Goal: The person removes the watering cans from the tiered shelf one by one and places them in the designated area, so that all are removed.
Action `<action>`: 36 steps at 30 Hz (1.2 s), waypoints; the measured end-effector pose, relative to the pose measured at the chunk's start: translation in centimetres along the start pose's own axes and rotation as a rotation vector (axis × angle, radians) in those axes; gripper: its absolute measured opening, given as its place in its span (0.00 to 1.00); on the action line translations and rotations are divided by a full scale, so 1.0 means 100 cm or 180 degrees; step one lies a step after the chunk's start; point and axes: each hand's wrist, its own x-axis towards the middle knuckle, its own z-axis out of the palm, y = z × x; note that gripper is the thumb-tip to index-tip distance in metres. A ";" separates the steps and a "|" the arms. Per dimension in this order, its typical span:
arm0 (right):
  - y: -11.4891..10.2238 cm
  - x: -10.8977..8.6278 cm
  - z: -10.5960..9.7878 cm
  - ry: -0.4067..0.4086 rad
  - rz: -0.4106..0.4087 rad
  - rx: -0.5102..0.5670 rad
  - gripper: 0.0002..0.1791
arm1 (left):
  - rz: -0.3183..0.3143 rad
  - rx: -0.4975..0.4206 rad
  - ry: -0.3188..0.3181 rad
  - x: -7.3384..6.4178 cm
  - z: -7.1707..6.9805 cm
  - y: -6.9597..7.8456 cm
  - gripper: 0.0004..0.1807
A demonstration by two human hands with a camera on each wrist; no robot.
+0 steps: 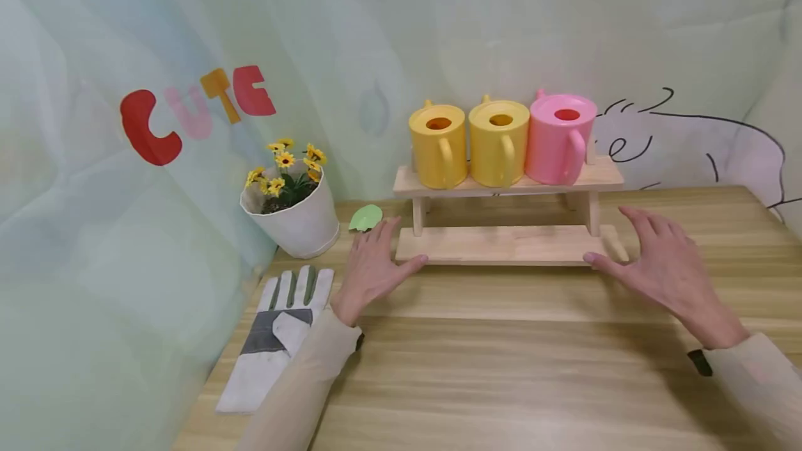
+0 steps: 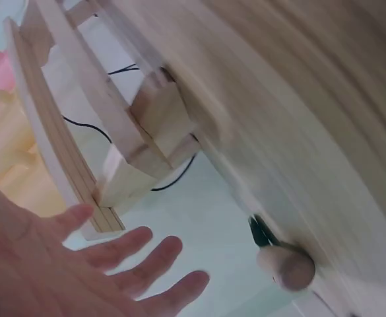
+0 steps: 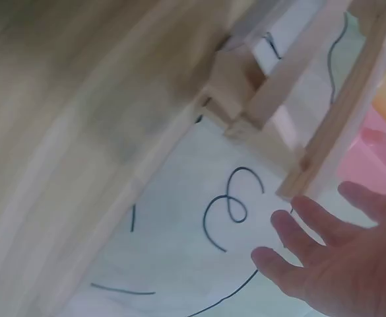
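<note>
- Backdrop (image 1: pixel 351 33): pale cloth across the top and left of my head view
- Table (image 1: pixel 501 374): wood-grained, filling the lower frame
- Shelf (image 1: pixel 501 246): two wooden tiers, right of centre in the frame; I judge it stiff and fairly light itself, but top-heavy with its load, so I'd take both ends of the lower plank and keep it level
- Glove (image 1: pixel 266 333): lying flat at lower left, partly beneath my view of the left sleeve
- Pot (image 1: pixel 313 225): white, yellow flowers, left of centre
- Left hand (image 1: pixel 374 263): fingers spread by the shelf's left end, gripping nothing; I can't tell whether it touches the wood
- Right hand (image 1: pixel 673 273): likewise spread at the right end, nothing held, contact unclear
- Jugs: left yellow jug (image 1: pixel 428 159), middle yellow jug (image 1: pixel 489 155) and pink jug (image 1: pixel 545 148) on the upper tier; they look like light, smooth plastic, apt to slide; handles face me, good for a hold
- Leaf (image 1: pixel 366 217): green, just beyond the left fingers
</note>
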 end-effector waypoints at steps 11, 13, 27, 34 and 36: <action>-0.041 0.010 -0.018 0.0579 0.0132 0.0943 0.42 | -0.0692 -0.0827 -0.0242 0.007 0.001 0.002 0.56; -0.049 0.014 -0.022 0.0697 0.0171 0.1107 0.37 | -0.0739 -0.1096 -0.0304 0.008 0.002 0.003 0.56; -0.088 0.073 -0.032 0.0598 0.0644 0.1506 0.38 | -0.1220 -0.1812 -0.0623 0.021 0.009 0.004 0.61; -0.095 0.094 -0.027 0.0562 0.0781 0.1666 0.36 | -0.1187 -0.1967 -0.0727 0.027 0.014 0.002 0.64; -0.095 0.098 -0.026 0.0553 0.0827 0.1695 0.35 | -0.1143 -0.2061 -0.0759 0.030 0.016 0.002 0.64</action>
